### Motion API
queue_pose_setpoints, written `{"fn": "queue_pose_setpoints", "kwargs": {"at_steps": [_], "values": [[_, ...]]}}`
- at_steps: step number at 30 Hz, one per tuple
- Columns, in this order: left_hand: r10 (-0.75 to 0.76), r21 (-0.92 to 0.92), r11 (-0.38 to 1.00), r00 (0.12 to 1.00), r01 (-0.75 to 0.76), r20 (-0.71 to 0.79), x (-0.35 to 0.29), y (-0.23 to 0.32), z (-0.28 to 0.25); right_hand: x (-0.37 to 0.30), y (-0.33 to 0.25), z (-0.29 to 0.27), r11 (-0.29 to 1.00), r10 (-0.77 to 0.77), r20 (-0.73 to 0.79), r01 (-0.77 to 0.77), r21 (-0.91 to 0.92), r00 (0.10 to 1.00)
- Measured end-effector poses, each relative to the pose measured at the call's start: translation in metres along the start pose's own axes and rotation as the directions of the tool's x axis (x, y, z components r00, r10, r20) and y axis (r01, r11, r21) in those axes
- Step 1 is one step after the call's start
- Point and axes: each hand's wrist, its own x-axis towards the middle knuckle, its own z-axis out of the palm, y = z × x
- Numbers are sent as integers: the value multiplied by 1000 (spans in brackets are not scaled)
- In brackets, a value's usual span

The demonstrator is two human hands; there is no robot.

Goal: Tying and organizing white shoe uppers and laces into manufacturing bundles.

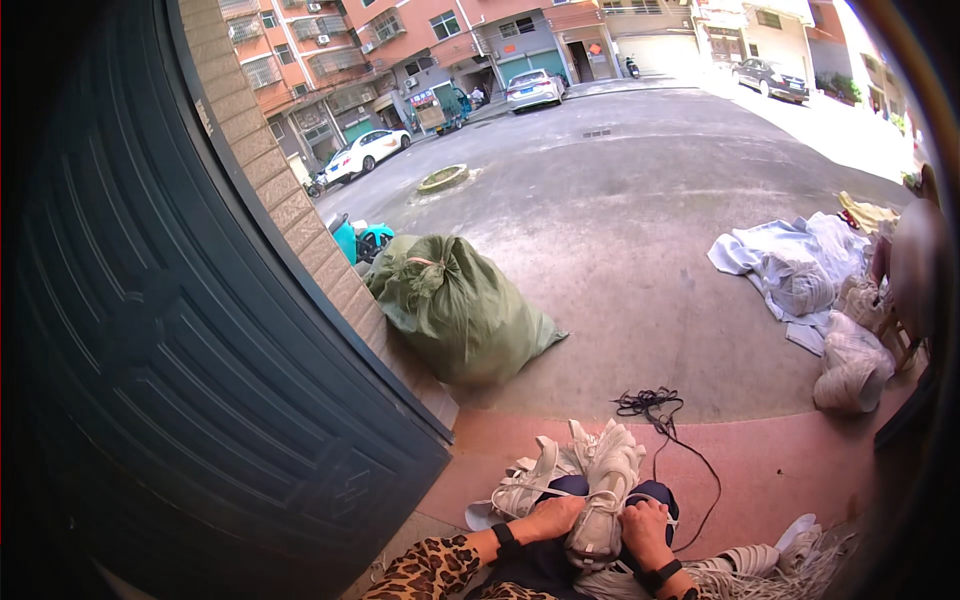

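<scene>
Between my knees lies a pale beige sneaker upper (598, 525), its rounded toe toward me. Several similar shoe uppers (610, 462) are bunched just beyond it, with flaps and white laces showing. My left hand (556, 516) is closed at the left side of the near upper, by a pale lace. On the other side my right hand (647, 524) has its fingers curled in against the upper's edge. What either hand pinches is too small to make out. Both wrists wear black bands.
A black cord (652, 402) lies tangled ahead, one strand trailing toward me. Pale laces (790, 572) and more uppers lie at lower right. A tied green sack (465, 315) stands beyond the dark door (190, 330) at left. Light blue cloth (795, 262) and wrapped bundles (853, 365) sit at right.
</scene>
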Motion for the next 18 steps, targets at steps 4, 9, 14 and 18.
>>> {"fn": "queue_pose_setpoints", "kwargs": {"at_steps": [4, 9, 14, 18], "values": [[-34, -7, 999, 999, 35, 27, 7, -1, 9, -1, -1, -1, 1000, 4, 9, -5, 8, 1000], [-72, -5, 997, 996, 72, -45, 9, 4, 6, -2, 2, 2, 1000, 23, -8, -23, 17, 1000], [1, 149, 988, 969, 37, -247, -3, 16, 12, -4, -3, 4, 998, -18, 3, 18, -59, 1000], [9, 318, 946, 980, 55, -197, -14, 40, 5, -3, -21, -14, 996, 62, 49, -59, -60, 997]]}}
